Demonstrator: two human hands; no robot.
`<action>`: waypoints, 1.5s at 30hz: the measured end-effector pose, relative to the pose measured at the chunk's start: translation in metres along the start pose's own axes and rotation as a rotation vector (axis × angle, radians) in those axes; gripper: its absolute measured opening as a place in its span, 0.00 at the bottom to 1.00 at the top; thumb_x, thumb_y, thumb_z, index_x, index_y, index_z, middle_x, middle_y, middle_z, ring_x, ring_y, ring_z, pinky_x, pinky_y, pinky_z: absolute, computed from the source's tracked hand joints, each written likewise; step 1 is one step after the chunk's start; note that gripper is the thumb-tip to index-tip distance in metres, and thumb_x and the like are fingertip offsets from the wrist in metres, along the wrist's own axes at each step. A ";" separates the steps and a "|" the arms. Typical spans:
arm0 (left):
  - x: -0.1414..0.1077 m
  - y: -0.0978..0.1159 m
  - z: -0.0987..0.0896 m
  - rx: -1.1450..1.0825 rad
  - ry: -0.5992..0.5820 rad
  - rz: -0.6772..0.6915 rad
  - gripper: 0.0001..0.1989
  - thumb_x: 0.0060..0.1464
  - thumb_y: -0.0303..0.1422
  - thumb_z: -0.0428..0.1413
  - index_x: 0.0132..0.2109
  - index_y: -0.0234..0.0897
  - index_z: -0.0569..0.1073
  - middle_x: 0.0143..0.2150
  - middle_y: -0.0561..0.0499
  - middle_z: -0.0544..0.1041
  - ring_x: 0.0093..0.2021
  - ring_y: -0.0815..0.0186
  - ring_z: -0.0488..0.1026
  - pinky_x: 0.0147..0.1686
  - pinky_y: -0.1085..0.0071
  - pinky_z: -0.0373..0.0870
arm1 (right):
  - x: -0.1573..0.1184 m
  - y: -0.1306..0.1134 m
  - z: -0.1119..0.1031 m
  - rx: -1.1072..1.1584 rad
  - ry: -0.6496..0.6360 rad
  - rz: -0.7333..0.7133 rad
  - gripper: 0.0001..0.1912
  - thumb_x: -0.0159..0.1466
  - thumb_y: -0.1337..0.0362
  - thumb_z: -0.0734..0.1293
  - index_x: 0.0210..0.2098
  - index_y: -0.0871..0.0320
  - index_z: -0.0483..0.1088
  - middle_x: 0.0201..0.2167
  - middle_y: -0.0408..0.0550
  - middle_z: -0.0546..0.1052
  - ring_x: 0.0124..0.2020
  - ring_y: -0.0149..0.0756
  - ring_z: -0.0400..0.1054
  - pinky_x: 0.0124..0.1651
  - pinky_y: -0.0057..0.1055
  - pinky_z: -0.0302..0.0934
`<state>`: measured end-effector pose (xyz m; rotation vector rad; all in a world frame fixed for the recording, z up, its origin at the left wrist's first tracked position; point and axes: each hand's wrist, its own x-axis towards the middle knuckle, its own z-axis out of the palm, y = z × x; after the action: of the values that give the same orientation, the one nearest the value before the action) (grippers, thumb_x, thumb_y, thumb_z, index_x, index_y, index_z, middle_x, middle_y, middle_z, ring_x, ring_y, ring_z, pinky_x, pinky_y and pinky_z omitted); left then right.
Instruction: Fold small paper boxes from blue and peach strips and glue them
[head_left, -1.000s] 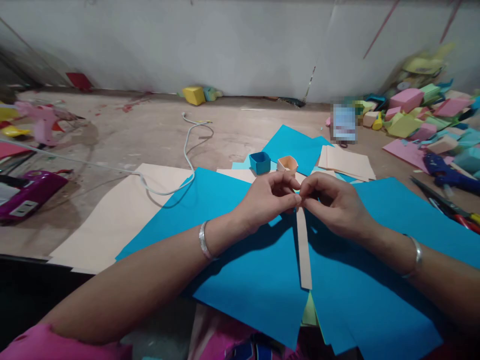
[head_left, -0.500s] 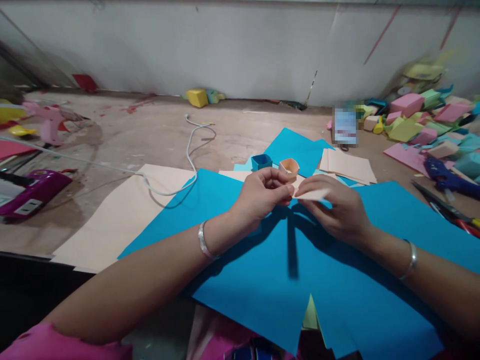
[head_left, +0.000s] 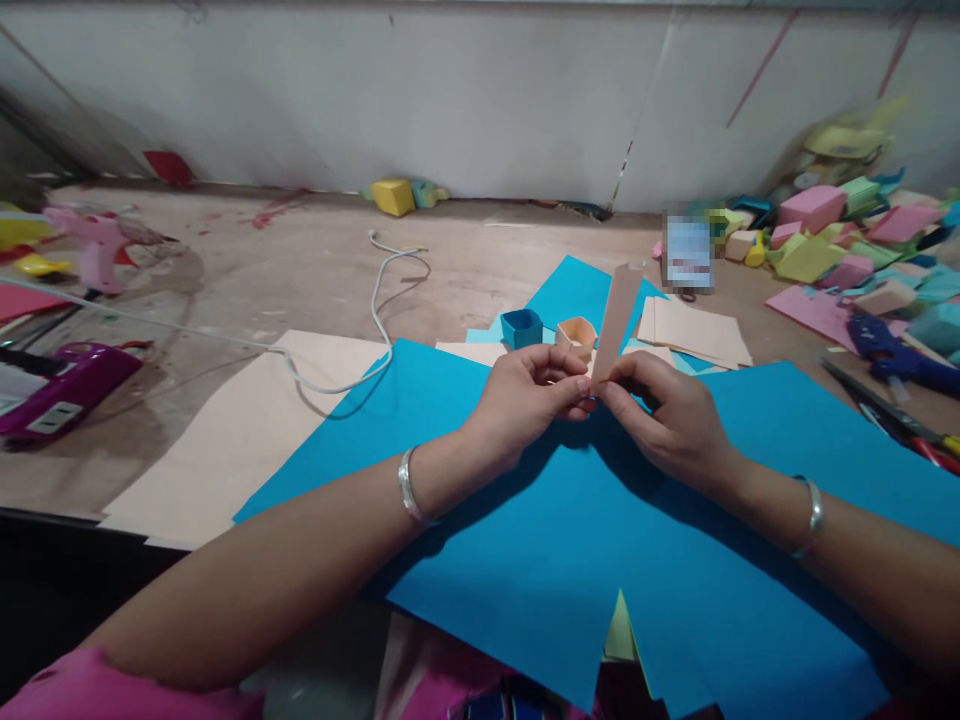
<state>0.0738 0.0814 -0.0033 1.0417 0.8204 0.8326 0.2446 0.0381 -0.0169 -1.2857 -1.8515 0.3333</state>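
Note:
My left hand (head_left: 529,395) and my right hand (head_left: 667,410) meet fingertip to fingertip over large blue paper sheets (head_left: 525,540). Both pinch the lower end of a narrow peach paper strip (head_left: 616,318), which stands up and leans to the right, away from me. A bit of blue paper shows between my fingertips. Just beyond my hands sit a small blue paper box (head_left: 521,326) and a small peach paper box (head_left: 577,335). Each wrist wears a silver bangle.
Peach sheets (head_left: 225,440) lie at left and a peach stack (head_left: 694,332) at right. A white cable (head_left: 375,300) crosses the floor. Purple and pink glue guns (head_left: 60,380) lie at far left. Coloured paper boxes (head_left: 832,230), a blue glue gun (head_left: 892,355) and scissors (head_left: 892,420) crowd the right.
The peach strip lay flat on the blue paper pointing toward me; my hands have swung it up and over, and it now stands pointing away.

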 end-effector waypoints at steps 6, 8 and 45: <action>-0.001 0.000 0.001 -0.054 -0.023 0.032 0.07 0.48 0.22 0.64 0.33 0.31 0.73 0.29 0.51 0.78 0.28 0.72 0.76 0.30 0.75 0.75 | 0.000 0.000 0.002 0.021 0.046 0.021 0.02 0.65 0.65 0.66 0.35 0.55 0.69 0.28 0.42 0.75 0.26 0.30 0.66 0.28 0.29 0.57; -0.001 0.000 0.000 -0.054 -0.033 0.037 0.07 0.48 0.22 0.64 0.33 0.31 0.73 0.30 0.50 0.79 0.28 0.71 0.76 0.31 0.74 0.75 | 0.000 0.000 0.003 0.035 0.050 0.021 0.02 0.65 0.65 0.66 0.34 0.55 0.69 0.29 0.42 0.76 0.26 0.31 0.67 0.29 0.29 0.58; -0.004 0.005 0.000 0.061 -0.064 0.088 0.06 0.41 0.20 0.63 0.28 0.32 0.74 0.24 0.54 0.74 0.24 0.74 0.70 0.29 0.74 0.68 | 0.001 -0.006 -0.002 0.278 0.048 0.056 0.04 0.62 0.66 0.69 0.35 0.50 0.75 0.32 0.44 0.80 0.32 0.36 0.75 0.32 0.33 0.70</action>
<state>0.0714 0.0792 0.0019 1.1593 0.7546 0.8483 0.2423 0.0360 -0.0117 -1.1450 -1.6644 0.5641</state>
